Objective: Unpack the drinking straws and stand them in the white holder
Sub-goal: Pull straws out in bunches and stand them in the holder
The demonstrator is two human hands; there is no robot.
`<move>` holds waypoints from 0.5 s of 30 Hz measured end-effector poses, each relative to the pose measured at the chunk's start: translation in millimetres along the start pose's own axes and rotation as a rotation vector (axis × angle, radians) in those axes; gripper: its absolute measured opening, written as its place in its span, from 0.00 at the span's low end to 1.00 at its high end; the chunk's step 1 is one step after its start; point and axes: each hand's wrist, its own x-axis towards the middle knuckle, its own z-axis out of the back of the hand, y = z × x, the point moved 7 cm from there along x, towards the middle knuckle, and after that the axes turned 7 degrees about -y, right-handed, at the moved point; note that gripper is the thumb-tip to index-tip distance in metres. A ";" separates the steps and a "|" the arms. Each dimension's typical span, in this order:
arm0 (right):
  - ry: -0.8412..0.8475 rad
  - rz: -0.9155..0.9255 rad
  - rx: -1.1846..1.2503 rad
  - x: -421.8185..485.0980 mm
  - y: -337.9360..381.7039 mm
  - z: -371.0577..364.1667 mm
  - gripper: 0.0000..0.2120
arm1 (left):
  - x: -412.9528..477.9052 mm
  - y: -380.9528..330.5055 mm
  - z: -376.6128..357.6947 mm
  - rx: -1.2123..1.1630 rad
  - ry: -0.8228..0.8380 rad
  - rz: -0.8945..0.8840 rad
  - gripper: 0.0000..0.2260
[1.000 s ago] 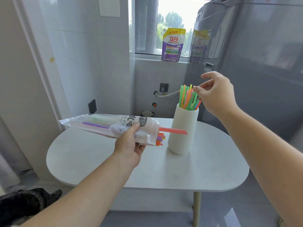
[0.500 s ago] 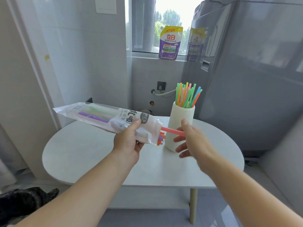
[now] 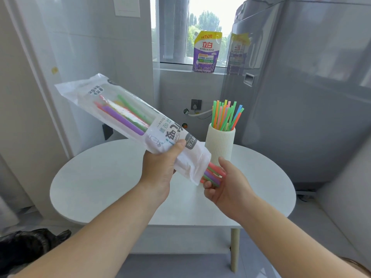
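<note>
My left hand [image 3: 160,169] grips a clear plastic straw packet [image 3: 128,119], tilted with its open end down to the right. Coloured straws show inside the packet, and several straw ends [image 3: 213,174] stick out of the opening. My right hand [image 3: 224,183] is cupped under those ends, fingers curled around them. The white ribbed holder [image 3: 220,145] stands upright on the table just behind my right hand. Several coloured straws [image 3: 225,115] stand in it.
The round white table [image 3: 100,183] carries the holder. A grey appliance [image 3: 301,97] stands close on the right. A purple detergent pouch [image 3: 205,53] sits on the window sill. A black bag [image 3: 30,243] lies on the floor at lower left.
My left hand has tipped the packet's closed end upward. My right hand left the holder, came down to the packet's open end, and now closes around the protruding straws.
</note>
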 end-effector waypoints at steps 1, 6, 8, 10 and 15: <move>-0.009 0.031 0.004 0.8 2.1 1.8 0.12 | 1.1 1.7 1.1 -0.030 -0.006 0.020 0.11; 0.001 0.278 -0.173 1.3 21.6 4.0 0.10 | 5.1 14.7 10.0 -0.182 -0.084 0.175 0.10; 0.013 0.402 -0.303 -2.3 29.4 2.5 0.09 | 6.0 18.7 12.4 -0.230 -0.114 0.224 0.13; 0.000 0.495 -0.396 -7.1 36.4 1.4 0.07 | 6.3 21.3 14.2 -0.259 -0.135 0.253 0.16; -0.037 0.625 -0.539 -17.1 47.7 -2.4 0.05 | 5.5 27.2 15.2 -0.280 -0.163 0.285 0.20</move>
